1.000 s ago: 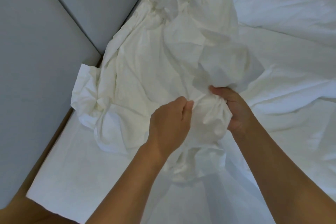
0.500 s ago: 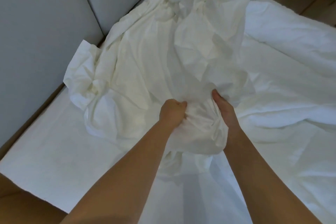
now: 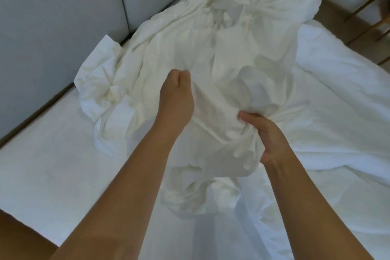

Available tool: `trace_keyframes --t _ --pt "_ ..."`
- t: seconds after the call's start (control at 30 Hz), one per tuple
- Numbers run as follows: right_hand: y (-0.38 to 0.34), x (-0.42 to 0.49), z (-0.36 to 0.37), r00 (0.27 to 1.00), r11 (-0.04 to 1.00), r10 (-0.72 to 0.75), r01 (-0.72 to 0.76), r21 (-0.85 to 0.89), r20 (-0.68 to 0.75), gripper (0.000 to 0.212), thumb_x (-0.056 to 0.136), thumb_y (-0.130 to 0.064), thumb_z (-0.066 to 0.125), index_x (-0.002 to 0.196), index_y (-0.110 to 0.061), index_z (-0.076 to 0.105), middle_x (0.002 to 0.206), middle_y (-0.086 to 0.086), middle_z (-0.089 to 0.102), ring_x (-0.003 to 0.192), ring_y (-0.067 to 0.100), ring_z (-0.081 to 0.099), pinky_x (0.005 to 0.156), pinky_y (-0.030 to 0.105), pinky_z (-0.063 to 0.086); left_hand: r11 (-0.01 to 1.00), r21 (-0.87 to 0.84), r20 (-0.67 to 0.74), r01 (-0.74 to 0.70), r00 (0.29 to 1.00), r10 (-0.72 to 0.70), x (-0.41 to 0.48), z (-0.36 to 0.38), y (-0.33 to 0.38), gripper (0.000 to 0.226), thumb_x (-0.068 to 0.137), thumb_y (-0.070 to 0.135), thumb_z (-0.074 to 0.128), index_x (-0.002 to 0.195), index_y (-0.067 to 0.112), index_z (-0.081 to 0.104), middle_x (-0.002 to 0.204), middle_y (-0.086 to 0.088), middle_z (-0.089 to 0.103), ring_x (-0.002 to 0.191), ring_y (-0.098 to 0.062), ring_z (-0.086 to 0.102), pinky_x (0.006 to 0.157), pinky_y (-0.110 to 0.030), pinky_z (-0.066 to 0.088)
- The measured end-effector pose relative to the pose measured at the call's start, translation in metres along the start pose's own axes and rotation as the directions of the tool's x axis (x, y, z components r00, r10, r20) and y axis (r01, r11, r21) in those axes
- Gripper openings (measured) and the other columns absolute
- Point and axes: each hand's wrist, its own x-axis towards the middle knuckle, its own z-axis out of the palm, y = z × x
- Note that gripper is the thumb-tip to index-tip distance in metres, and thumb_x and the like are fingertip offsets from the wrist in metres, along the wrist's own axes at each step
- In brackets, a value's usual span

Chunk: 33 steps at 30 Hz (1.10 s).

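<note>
A crumpled white sheet (image 3: 211, 53) lies in a long heap across the bed, from the far end toward me. My right hand (image 3: 268, 137) grips a thick bunch of it near the middle, thumb on top and fingers curled under. My left hand (image 3: 177, 95) reaches farther forward onto the heap, thumb pressed against the forefinger, pinching the cloth. Its other fingers are hidden by the fabric. A taut fold (image 3: 209, 131) runs between the two hands.
The mattress (image 3: 52, 164), covered in white, spreads out to the left and below. Grey padded panels (image 3: 52, 17) stand along the left, with a wooden frame edge (image 3: 35, 112) beneath them. More white bedding (image 3: 337, 91) lies to the right. Wooden furniture legs (image 3: 369, 6) show at top right.
My left hand has left its spot beside the right hand and moved forward and left along the sheet. The right hand keeps its grip on the bunch. The view has tilted up slightly.
</note>
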Motion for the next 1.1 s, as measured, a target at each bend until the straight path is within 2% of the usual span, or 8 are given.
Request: trace_keyframes --t 0.23,0.37,0.47,0.57,0.67,0.77,0.87,1.1 --pt "-0.008 0.013 0.037 0.989 0.996 -0.016 0.003 0.086 0.149 0.022 0.074 -0.021 0.068 0.089 -0.007 0.076 0.089 0.011 0.073 0.084 0.023 0.071 0.073 0.035 0.058 0.943 0.277 0.347 -0.187 0.934 0.083 -0.022 0.019 0.007 0.027 0.102 0.029 0.032 0.078 0.016 0.038 0.069 0.004 0.046 0.069 -0.020 0.047 0.061 -0.028 0.031" --pt "0.013 0.015 0.035 0.985 0.987 0.091 -0.110 0.121 0.148 0.045 0.036 -0.020 0.096 0.073 -0.004 0.075 0.074 0.011 0.071 0.072 0.022 0.071 0.065 0.032 0.059 0.805 0.396 0.564 -0.442 0.809 0.167 -0.033 0.012 -0.014 0.024 0.101 0.031 0.029 0.080 0.019 0.033 0.064 0.003 0.045 0.064 -0.023 0.051 0.059 -0.035 0.036" --pt "0.017 0.021 0.034 0.996 0.982 0.064 -0.074 0.175 0.063 0.012 0.062 -0.012 0.074 0.070 -0.003 0.074 0.070 0.012 0.069 0.065 0.024 0.069 0.060 0.032 0.058 0.904 0.301 0.649 -0.304 0.760 0.040 -0.016 0.000 -0.017 0.030 0.098 0.027 0.039 0.068 0.022 0.040 0.065 0.004 0.049 0.065 -0.017 0.050 0.063 -0.033 0.039" --pt "0.022 0.030 0.037 0.994 0.960 0.086 -0.099 0.263 0.063 0.032 0.069 -0.014 0.044 0.065 -0.002 0.073 0.066 0.012 0.066 0.061 0.025 0.067 0.059 0.031 0.056 0.970 0.242 0.522 0.022 0.840 -0.149 0.013 -0.008 -0.023 0.034 0.094 0.042 0.045 0.069 0.019 0.048 0.071 0.001 0.058 0.065 -0.015 0.054 0.067 -0.035 0.044" --pt "0.028 0.031 0.047 0.988 0.966 0.147 -0.152 0.208 0.041 0.035 0.056 -0.010 0.054 0.083 0.000 0.072 0.078 0.016 0.068 0.072 0.029 0.068 0.067 0.035 0.057 0.885 0.461 0.390 0.063 0.882 -0.266 0.031 -0.005 -0.035 0.045 0.088 0.063 0.041 0.075 0.021 0.051 0.070 0.004 0.053 0.064 -0.012 0.051 0.060 -0.030 0.039" --pt "0.035 0.032 0.050 0.983 0.970 0.181 -0.183 0.163 0.023 0.053 0.054 -0.014 0.067 0.105 -0.001 0.062 0.092 0.016 0.065 0.083 0.030 0.065 0.078 0.038 0.055 0.884 0.447 0.437 0.140 0.828 -0.352 0.035 0.002 -0.045 0.044 0.095 0.046 0.046 0.068 0.012 0.053 0.065 -0.003 0.051 0.063 -0.020 0.050 0.058 -0.030 0.037" --pt "0.035 0.031 0.047 0.973 0.966 0.226 -0.230 0.121 0.049 0.041 0.066 -0.019 0.075 0.104 -0.004 0.071 0.100 0.017 0.069 0.089 0.031 0.068 0.079 0.041 0.056 0.944 0.315 0.426 0.100 0.874 -0.234 0.034 0.001 -0.044 0.033 0.098 0.025 0.045 0.068 0.013 0.044 0.065 -0.002 0.047 0.062 -0.019 0.046 0.063 -0.030 0.036" --pt "0.003 0.038 0.045 0.959 0.955 0.266 -0.249 -0.161 0.096 0.063 0.028 -0.016 0.094 0.088 -0.008 0.077 0.086 0.013 0.073 0.078 0.028 0.071 0.066 0.034 0.057 0.908 0.308 0.325 -0.283 0.929 0.180 0.038 -0.004 -0.010 0.034 0.090 0.020 0.051 0.059 0.019 0.038 0.057 0.006 0.044 0.058 -0.018 0.045 0.056 -0.033 0.036"
